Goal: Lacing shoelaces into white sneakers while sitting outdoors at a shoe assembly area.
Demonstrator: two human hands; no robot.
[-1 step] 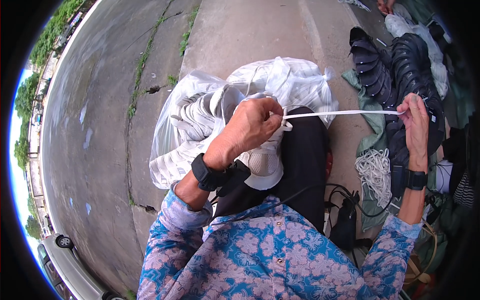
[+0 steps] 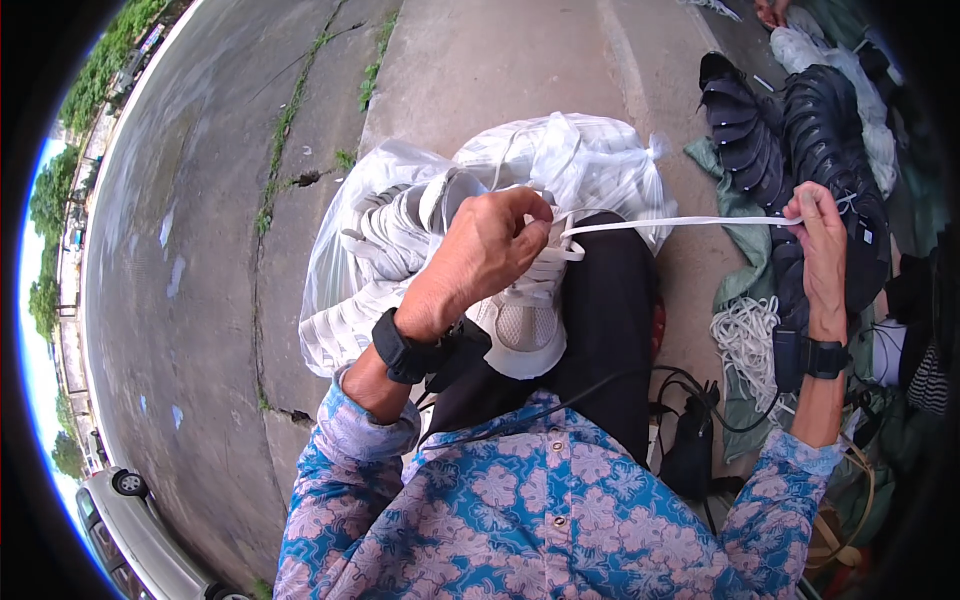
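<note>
A white mesh shoe (image 2: 522,330) rests on my dark-trousered lap, its rounded toe toward me. My left hand (image 2: 490,240) is closed over its upper near the lacing, with thumb and fingers bunched together. What those fingers pinch is hidden behind them. From the shoe a flat white shoelace (image 2: 680,221) stretches to the right, nearly straight. Its far part is pinched between the thumb and fingers of my right hand (image 2: 822,235), held out over black shoes. A small loop of lace stands out beside the shoe's eyelets.
Clear plastic bags (image 2: 600,165) of white shoes lie beyond my knees. At right are rows of black shoes (image 2: 825,120), a heap of white laces (image 2: 748,345) on green cloth, and a black cable (image 2: 690,385). Another person's hand (image 2: 772,12) shows at the far right.
My left hand has shifted slightly left and toward me, off the spot where the lace leaves the shoe. My right hand has moved slightly left and up, and the lace sags a little more.
</note>
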